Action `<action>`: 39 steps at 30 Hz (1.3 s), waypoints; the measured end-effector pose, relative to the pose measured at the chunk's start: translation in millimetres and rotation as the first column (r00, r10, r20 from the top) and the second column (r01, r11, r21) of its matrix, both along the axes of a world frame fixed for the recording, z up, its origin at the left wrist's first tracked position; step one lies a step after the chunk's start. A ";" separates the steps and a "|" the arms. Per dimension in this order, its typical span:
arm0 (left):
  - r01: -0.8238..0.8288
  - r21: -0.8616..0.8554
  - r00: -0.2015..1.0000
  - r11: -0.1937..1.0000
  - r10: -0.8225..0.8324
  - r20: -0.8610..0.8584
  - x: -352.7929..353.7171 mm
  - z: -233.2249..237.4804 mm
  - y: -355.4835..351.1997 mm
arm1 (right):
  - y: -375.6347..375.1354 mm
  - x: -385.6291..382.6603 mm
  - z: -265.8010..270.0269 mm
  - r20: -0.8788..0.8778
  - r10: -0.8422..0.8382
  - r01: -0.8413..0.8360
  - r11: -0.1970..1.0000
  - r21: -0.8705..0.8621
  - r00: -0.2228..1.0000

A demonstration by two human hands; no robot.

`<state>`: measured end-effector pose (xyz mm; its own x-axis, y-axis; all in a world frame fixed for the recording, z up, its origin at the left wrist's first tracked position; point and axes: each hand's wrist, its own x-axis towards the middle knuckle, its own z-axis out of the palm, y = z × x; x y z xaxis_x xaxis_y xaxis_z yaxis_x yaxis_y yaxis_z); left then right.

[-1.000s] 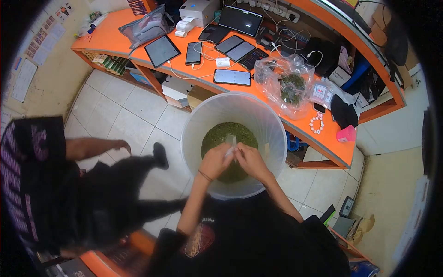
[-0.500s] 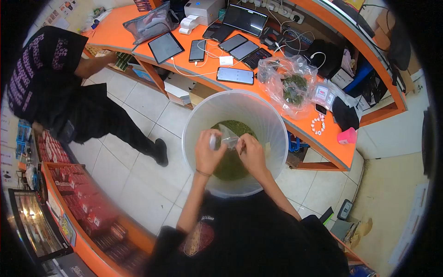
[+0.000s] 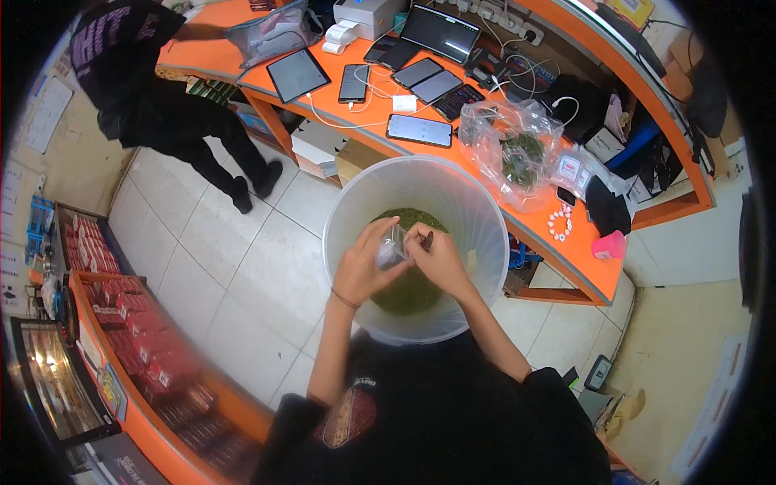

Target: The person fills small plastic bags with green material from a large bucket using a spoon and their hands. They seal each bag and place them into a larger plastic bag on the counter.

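A large translucent tub [image 3: 343, 198] stands right in front of me, with green shredded material [image 3: 412, 299] at its bottom. Above it, my left hand [image 3: 362, 263] is wrapped round a small clear plastic bag [image 3: 391, 247]. Close against the bag's right side is my right hand [image 3: 439, 263], its fingers pinched on a small dark object [image 3: 427, 240] that I cannot identify. The two hands nearly touch over the tub's opening.
An orange desk [image 3: 566, 259] curves behind the tub, holding phones, a tablet [image 3: 298, 76], a laptop [image 3: 437, 32] and a plastic bag of green material [image 3: 522, 158]. Another person [image 3: 162, 89] stands at the far left. Orange shelves [image 3: 186, 368] with red packs are at lower left.
The other person has moved away toward the back left, an arm now over the desk. My hands have come closer together, and my left hand now covers more of the small bag.
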<state>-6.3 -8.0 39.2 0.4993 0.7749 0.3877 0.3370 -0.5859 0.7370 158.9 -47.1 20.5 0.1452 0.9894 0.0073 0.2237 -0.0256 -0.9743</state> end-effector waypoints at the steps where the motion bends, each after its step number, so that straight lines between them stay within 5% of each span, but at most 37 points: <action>1: -0.025 -0.015 1.000 1.000 0.025 -0.008 -1.0 -2.0 0.0 | 2.8 -0.5 0.0 0.001 0.008 -0.008 1.000 -0.001 1.000; 5: -0.120 0.083 0.993 0.989 0.118 0.026 -7.9 -18.4 5.1 | 15.9 2.2 -0.4 -0.036 0.051 -0.052 0.998 -0.022 0.998; 10: -0.351 -0.044 0.926 0.935 0.354 0.131 -14.6 -27.1 15.1 | 48.7 20.1 -40.8 -0.273 0.043 -0.078 0.990 -0.116 0.961; 11: -0.365 -0.148 0.904 0.919 0.388 0.179 -14.9 -24.2 15.4 | 54.0 20.2 -48.3 -0.096 0.028 -0.041 0.990 -0.135 0.995; 12: -0.372 -0.246 0.877 0.895 0.426 0.223 -15.3 -21.3 17.2 | 60.0 17.8 -61.1 -0.101 0.033 -0.047 0.989 -0.141 0.994; 14: -0.377 -0.269 0.874 0.886 0.437 0.213 -17.9 -23.5 19.9 | 69.3 4.3 -98.3 0.243 -0.025 0.062 0.987 -0.146 0.970; 16: -0.353 -0.325 0.843 0.877 0.449 0.296 -18.8 -30.4 21.6 | 57.8 -17.9 -130.0 0.243 -0.017 0.016 1.000 0.007 0.970; 18: -0.360 -0.324 0.835 0.875 0.457 0.306 -19.5 -28.4 21.8 | 38.7 -31.5 -159.0 0.350 0.366 -0.371 0.927 -0.055 0.862; 20: -0.359 -0.330 0.826 0.873 0.462 0.323 -17.6 -27.9 21.4 | 13.6 -42.1 -163.7 0.357 0.673 -0.677 0.723 -0.136 0.648; 24: -0.356 -0.351 0.810 0.866 0.474 0.346 -20.7 -32.7 22.6 | 9.0 -51.9 -132.3 0.338 0.779 -0.724 0.621 -0.301 0.528; 28: -0.390 -0.266 0.827 0.882 0.462 0.320 -26.8 -42.3 26.4 | 25.4 -6.6 -110.0 0.060 0.710 -0.666 0.684 -0.299 0.702; 30: -0.377 -0.273 0.832 0.885 0.453 0.320 -26.8 -41.7 25.2 | 25.2 16.2 -103.2 -0.289 0.421 -0.508 0.769 -0.390 0.860; 34: -0.317 -0.369 0.831 0.874 0.444 0.336 -23.9 -25.1 20.3 | 19.9 50.2 -59.5 -0.411 0.288 -0.468 0.761 -0.450 0.865; 39: -0.363 -0.273 0.855 0.891 0.435 0.282 -23.8 -31.7 22.8 | 3.2 75.8 -28.1 -0.632 0.024 -0.332 0.866 -0.373 0.775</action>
